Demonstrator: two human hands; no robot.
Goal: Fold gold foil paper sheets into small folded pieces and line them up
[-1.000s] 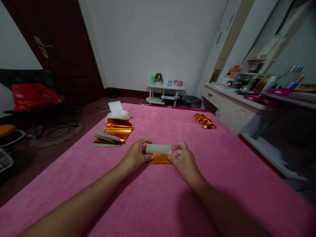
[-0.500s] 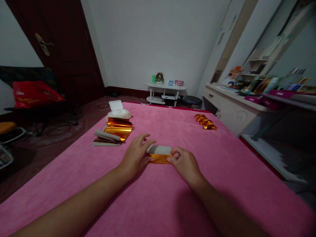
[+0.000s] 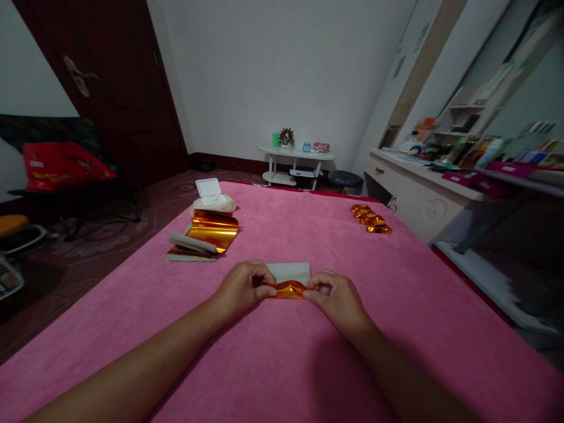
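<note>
Between my hands lies a sheet of gold foil paper (image 3: 289, 289), its shiny near edge folded and slightly buckled, its pale grey back showing on the far part. My left hand (image 3: 247, 286) pinches the left end of the fold between thumb and fingers. At the right end, my right hand (image 3: 337, 298) grips the same fold with thumb and curled fingers. A stack of gold foil sheets (image 3: 215, 230), some curled over to grey, rests to the far left. Several folded gold foil pieces (image 3: 371, 220) sit in a row at the far right.
A pink cloth (image 3: 282, 358) covers the table. Behind the foil stack stands an open white container (image 3: 211, 194). Beyond the table are a small white stand (image 3: 295, 154) and a dark round stool (image 3: 345, 178). A cluttered white dresser (image 3: 418, 182) runs along the right.
My left fingers, spread before, have closed onto the foil. The gold near edge has been lifted and buckled between both hands, and the grey far part now lies flatter.
</note>
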